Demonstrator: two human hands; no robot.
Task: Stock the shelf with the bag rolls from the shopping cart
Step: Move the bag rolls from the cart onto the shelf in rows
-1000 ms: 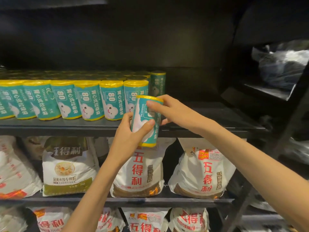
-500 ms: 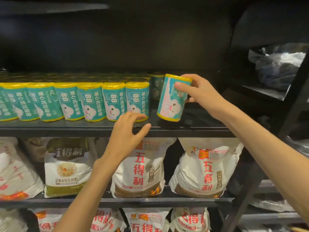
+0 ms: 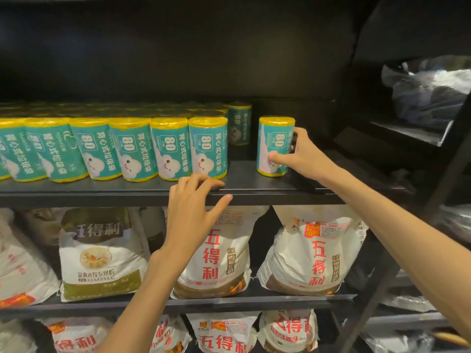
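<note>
Dark metal shelving fills the view, its upper shelf (image 3: pixel 254 192) carrying a long front row of bag rolls (image 3: pixel 132 149), teal-wrapped with yellow ends, standing upright and packed shoulder to shoulder, with more rows behind them in shadow. One new roll (image 3: pixel 274 146) stands upright on the same shelf, set apart from the end of the row by an open gap. The right hand (image 3: pixel 303 156) grips it from the side, thumb low across the front of the wrapper and fingers curled round the back. The left hand (image 3: pixel 193 200) holds nothing; its relaxed fingers rest on the shelf's front edge, just below the last roll in the row.

My worry is that gap. If the roll gets slid leftward with a push low down, it could tip on its narrow end and knock the neighbouring roll, and a nudged row so close to the front lip might shed a roll over the edge. Letting go too briskly could topple it as well.

Below, white flour sacks (image 3: pixel 311 250) with red lettering sit slumped on the lower shelves; their contents stay sealed and unseen. To the right, a clear plastic bag (image 3: pixel 428 82) holds something dark that I cannot make out. No shopping cart is in view.
</note>
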